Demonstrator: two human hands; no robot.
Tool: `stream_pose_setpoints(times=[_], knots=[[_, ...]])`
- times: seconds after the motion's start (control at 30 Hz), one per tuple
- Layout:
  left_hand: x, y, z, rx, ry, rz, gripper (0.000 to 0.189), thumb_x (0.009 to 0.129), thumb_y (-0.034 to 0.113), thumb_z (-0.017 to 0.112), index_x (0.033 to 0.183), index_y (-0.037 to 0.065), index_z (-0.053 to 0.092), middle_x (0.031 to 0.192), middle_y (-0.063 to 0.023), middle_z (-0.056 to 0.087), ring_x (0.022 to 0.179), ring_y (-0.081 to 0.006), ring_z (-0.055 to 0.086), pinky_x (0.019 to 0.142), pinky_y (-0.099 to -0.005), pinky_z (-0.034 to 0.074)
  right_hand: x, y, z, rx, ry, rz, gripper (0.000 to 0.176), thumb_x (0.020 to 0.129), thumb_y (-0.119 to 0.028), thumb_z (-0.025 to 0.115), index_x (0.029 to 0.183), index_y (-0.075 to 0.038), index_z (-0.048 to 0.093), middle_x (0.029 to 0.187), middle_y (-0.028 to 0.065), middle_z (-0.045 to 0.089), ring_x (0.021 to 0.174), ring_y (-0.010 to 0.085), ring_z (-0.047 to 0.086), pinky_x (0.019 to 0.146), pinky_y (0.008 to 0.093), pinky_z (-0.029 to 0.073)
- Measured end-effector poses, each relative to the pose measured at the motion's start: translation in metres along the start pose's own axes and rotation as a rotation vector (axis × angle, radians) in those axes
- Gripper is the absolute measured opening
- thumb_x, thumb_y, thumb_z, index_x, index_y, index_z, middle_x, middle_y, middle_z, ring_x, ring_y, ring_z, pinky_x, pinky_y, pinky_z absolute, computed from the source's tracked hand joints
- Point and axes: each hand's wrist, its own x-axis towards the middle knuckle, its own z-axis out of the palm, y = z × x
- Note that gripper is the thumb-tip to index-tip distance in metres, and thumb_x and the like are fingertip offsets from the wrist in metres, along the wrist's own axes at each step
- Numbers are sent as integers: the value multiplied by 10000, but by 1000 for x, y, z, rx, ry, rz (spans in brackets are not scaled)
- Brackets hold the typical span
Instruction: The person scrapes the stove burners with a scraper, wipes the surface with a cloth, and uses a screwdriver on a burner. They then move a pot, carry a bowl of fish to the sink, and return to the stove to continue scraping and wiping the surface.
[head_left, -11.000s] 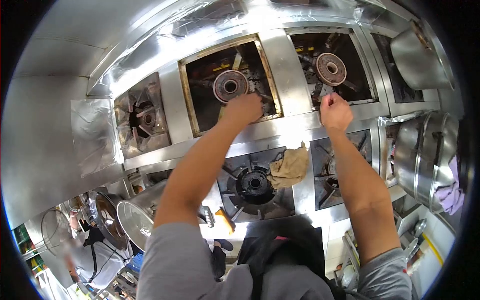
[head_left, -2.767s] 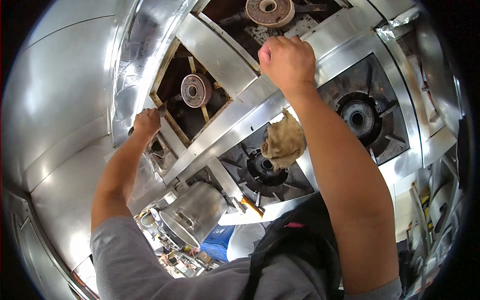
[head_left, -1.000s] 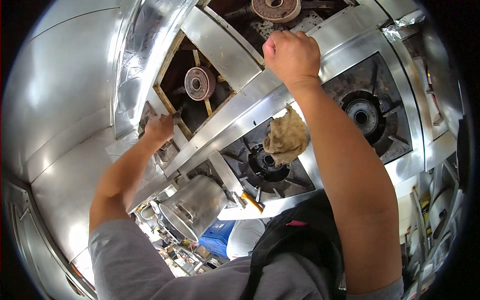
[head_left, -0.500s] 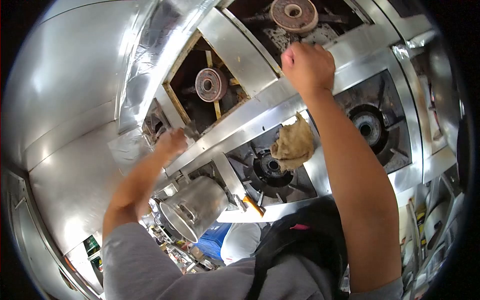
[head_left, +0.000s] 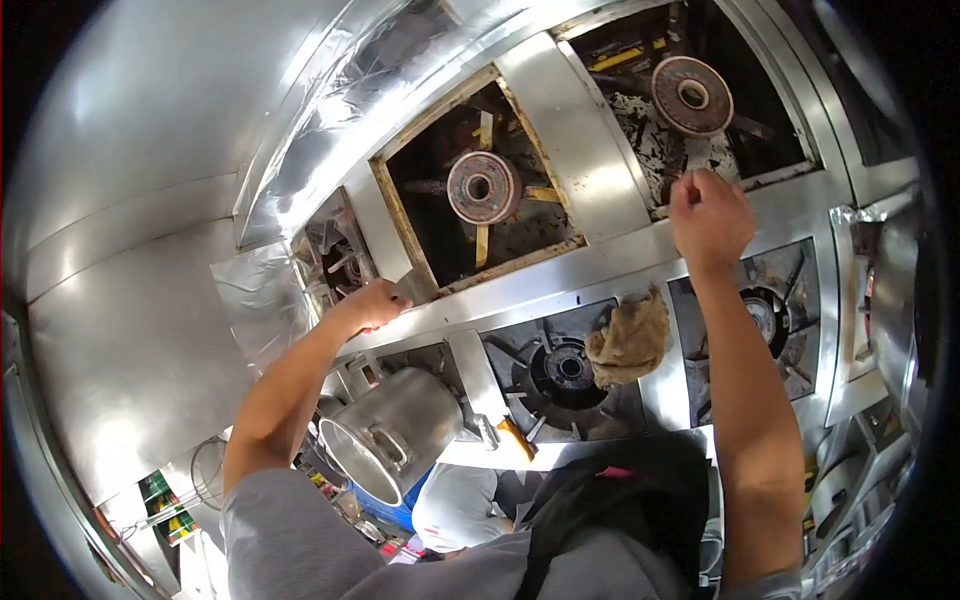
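Observation:
My left hand is closed on a scraper with a flat grey metal blade, at the front corner of the left square burner opening. My right hand makes a fist above the front rim of the right burner opening; whatever is inside it is hidden. Round rusty burner heads, one on the left and one on the right, sit in the dark, dirty openings. A crumpled brown cloth lies between the two front burners.
A large steel pot lies tilted at the front left. Near it, an orange-handled tool rests on the stove's front edge. Front burners have raised grate arms. Another person in a light shirt is below. Foil covers the back wall.
The view has shifted, so the stove appears lower and further right. My left hand, blurred before, now shows sharply beside the left opening. My right hand remains a fist near the right opening.

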Motion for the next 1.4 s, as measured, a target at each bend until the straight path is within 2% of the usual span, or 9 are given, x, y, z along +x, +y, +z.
stream_pose_setpoints(times=[0.23, 0.33, 0.43, 0.67, 1.07, 1.13, 1.2, 1.37, 1.4], knots=[[-2, 2, 6, -150, 44, 181, 572, 1035, 465, 632, 1213, -78, 610, 698, -123, 629, 517, -193, 594, 479, -373, 454, 1, -8, -1, -117, -16, -4, 163, 862, -218, 706, 723, -143, 664, 752, 64, 696, 739, 346, 660, 663, 484, 517], [10, -13, 4, -135, 128, 205, 549, 1032, 448, 641, 1215, -71, 646, 775, -179, 686, 617, -284, 676, 576, -437, 519, 3, -10, -2, -167, -42, -14, 225, 894, -251, 698, 719, -119, 647, 744, 79, 689, 732, 354, 651, 655, 497, 504], [45, -34, 22, 15, 266, 578, 526, 1030, 443, 633, 1189, -55, 688, 1079, -291, 737, 1101, -465, 695, 935, -523, 539, -1, -6, 3, -199, -42, 6, 274, 910, -262, 697, 709, -94, 615, 716, 89, 660, 717, 360, 636, 645, 502, 491], [26, 29, -1, 23, 152, 534, 496, 1036, 379, 612, 1204, -83, 670, 1221, -296, 700, 1169, -441, 677, 989, -519, 532, 1, -5, 3, -219, -90, 1, 290, 926, -260, 687, 710, -85, 602, 703, 102, 644, 711, 355, 627, 634, 495, 486], [23, 39, 0, 7, 173, 510, 595, 1041, 450, 614, 1272, -98, 619, 1116, -307, 725, 1118, -428, 708, 950, -498, 555, 0, -7, 1, -153, -60, 9, 282, 895, -246, 705, 680, -99, 597, 659, 82, 634, 669, 346, 617, 600, 491, 478], [31, 7, 9, 67, 274, 598, 621, 1046, 458, 609, 1276, -119, 600, 1053, -312, 731, 989, -424, 742, 856, -506, 575, -1, -9, 4, -146, -59, 26, 292, 887, -243, 710, 669, -94, 586, 666, 80, 636, 665, 346, 613, 598, 494, 474], [-5, 18, -6, -107, -7, 228, 633, 1049, 468, 607, 1226, -140, 600, 909, -299, 730, 759, -385, 752, 752, -509, 576, 0, -9, 2, -145, -25, -1, 298, 880, -241, 711, 657, -93, 582, 673, 78, 640, 665, 345, 613, 596, 497, 473], [13, 72, 17, -145, 227, 527, 599, 1058, 462, 577, 1105, -134, 606, 737, -247, 700, 559, -336, 698, 665, -488, 563, 1, -6, 4, -208, -32, 22, 247, 866, -242, 711, 673, -111, 630, 691, 86, 667, 690, 353, 644, 621, 507, 506], [-3, 102, 1, -124, 30, 477, 616, 1049, 476, 572, 1131, -134, 610, 774, -254, 714, 619, -330, 720, 685, -479, 566, 1, -8, 3, -206, -19, 21, 247, 866, -242, 711, 673, -111, 630, 691, 86, 667, 690, 353, 644, 621, 507, 506]])
